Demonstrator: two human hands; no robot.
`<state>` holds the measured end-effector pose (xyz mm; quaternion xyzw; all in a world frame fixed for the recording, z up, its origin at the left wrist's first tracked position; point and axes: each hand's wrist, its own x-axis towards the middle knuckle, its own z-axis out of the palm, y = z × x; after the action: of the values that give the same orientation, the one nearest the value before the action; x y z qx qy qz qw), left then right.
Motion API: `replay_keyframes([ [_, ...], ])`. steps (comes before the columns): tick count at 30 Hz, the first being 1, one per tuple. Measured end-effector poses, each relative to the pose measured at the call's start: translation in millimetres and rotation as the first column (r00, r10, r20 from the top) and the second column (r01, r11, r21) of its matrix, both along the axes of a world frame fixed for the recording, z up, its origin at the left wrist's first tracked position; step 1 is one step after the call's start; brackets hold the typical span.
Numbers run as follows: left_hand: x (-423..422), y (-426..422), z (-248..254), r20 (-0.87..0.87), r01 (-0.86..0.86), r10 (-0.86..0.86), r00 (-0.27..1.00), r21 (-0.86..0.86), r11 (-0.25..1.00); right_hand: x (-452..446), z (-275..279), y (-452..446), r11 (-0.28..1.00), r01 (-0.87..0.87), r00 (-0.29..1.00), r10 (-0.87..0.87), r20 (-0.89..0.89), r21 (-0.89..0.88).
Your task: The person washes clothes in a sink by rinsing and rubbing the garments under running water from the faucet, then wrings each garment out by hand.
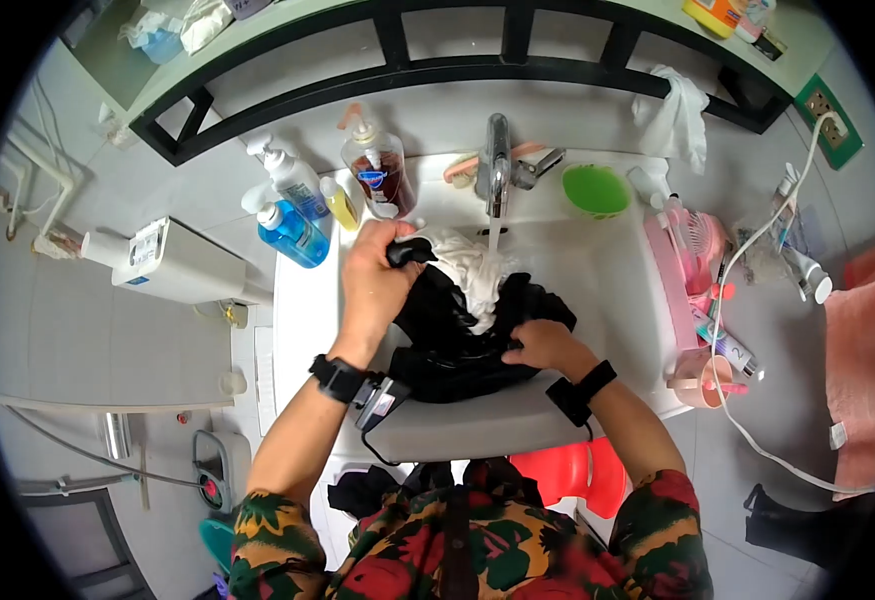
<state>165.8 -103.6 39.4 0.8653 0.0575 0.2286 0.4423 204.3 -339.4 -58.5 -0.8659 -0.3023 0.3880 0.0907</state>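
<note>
Left hand (369, 285), left of frame centre: grip clenched around a bunched, raised end of the black cloth (447, 375). Right hand (552, 348), right of centre: grip pinching a fold of the same cloth, fingertips partly hidden. The black cloth lies mid-frame in the white sink (612, 285), along its lower edge. White cloth (457, 262) lies against it, below the faucet (498, 165) at upper centre, which discharges a stream of water. 3 pump bottles stand grouped at upper left of the sink: 1 red-brown bottle (377, 175), 1 white bottle (302, 185), 1 blue bottle (294, 236). 1 green bowl (597, 190) sits at the sink's upper right. 1 dark band is fastened on each wrist
</note>
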Motion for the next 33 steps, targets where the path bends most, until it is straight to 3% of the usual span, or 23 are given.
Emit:
replay_keyframes([
  [2,-6.8,2.5,-33.3,-0.154,-0.023,0.041,0.987,0.118,0.993,-8.0,-18.2,-1.5,0.996,-0.087,0.996,0.087,0.007,-0.022],
  [4,-17.8,-1.4,-49.5,-0.222,-0.017,0.064,0.973,0.206,0.978,-13.3,-37.7,-3.2,0.952,-0.198,0.978,0.206,-0.013,0.233],
  [5,-24.7,-3.2,-59.4,-0.121,-0.035,0.087,0.989,0.379,0.925,-16.9,-43.5,-2.8,0.942,-0.236,0.971,0.237,0.024,0.239],
  [6,-33.1,-9.2,-51.2,-0.072,-0.028,0.064,0.995,0.421,0.907,-17.8,-41.9,-1.1,0.942,-0.237,0.971,0.239,0.02,0.238],
  [8,-54.5,-12.7,-64.7,-0.277,0.222,-0.133,0.952,0.32,0.921,-17.5,-34.1,4.0,0.924,-0.377,0.921,0.368,0.129,0.057],
  [10,-75.0,-17.5,-85.1,-0.6,0.468,-0.348,0.721,0.05,0.883,-14.5,-29.7,14.6,0.917,-0.398,0.912,0.399,0.096,-0.026],
  [12,-81.8,-13.3,-102.1,-0.851,0.679,-0.369,0.374,-0.02,0.734,-9.3,-29.6,20.0,0.902,-0.418,0.903,0.425,0.055,-0.113],
  [13,-79.2,-8.7,-116.0,-0.864,0.716,-0.408,0.294,-0.084,0.693,-5.5,-30.5,21.6,0.924,-0.373,0.927,0.374,-0.007,-0.086],
  [14,-74.9,-7.2,-129.9,-0.863,0.713,-0.41,0.294,-0.088,0.696,-3.0,-32.0,22.5,0.943,-0.326,0.944,0.322,-0.07,-0.063],
  [16,-61.0,-10.2,-135.6,-0.921,0.703,-0.378,0.097,-0.205,0.68,0.0,-37.7,18.2,0.953,-0.301,0.95,0.296,-0.103,-0.039],
  [27,-41.6,-33.1,-140.8,-0.95,0.738,-0.266,0.165,-0.061,0.672,-8.9,-41.2,-2.0,0.965,-0.254,0.966,0.256,-0.035,0.06],
  [29,-38.8,-38.4,-137.4,-0.985,0.799,-0.165,0.049,-0.061,0.598,-11.5,-39.6,-0.8,0.956,-0.292,0.956,0.292,-0.04,0.008],
  [30,-38.3,-40.8,-138.6,-0.985,0.801,-0.163,0.053,-0.056,0.596,-12.5,-38.2,-0.3,0.957,-0.29,0.956,0.29,-0.035,0.009],
  [33,-39.0,-43.9,-132.9,-0.984,0.812,-0.067,0.164,0.096,0.576,-15.0,-36.7,-3.8,0.964,-0.265,0.963,0.265,-0.045,0.019],
])
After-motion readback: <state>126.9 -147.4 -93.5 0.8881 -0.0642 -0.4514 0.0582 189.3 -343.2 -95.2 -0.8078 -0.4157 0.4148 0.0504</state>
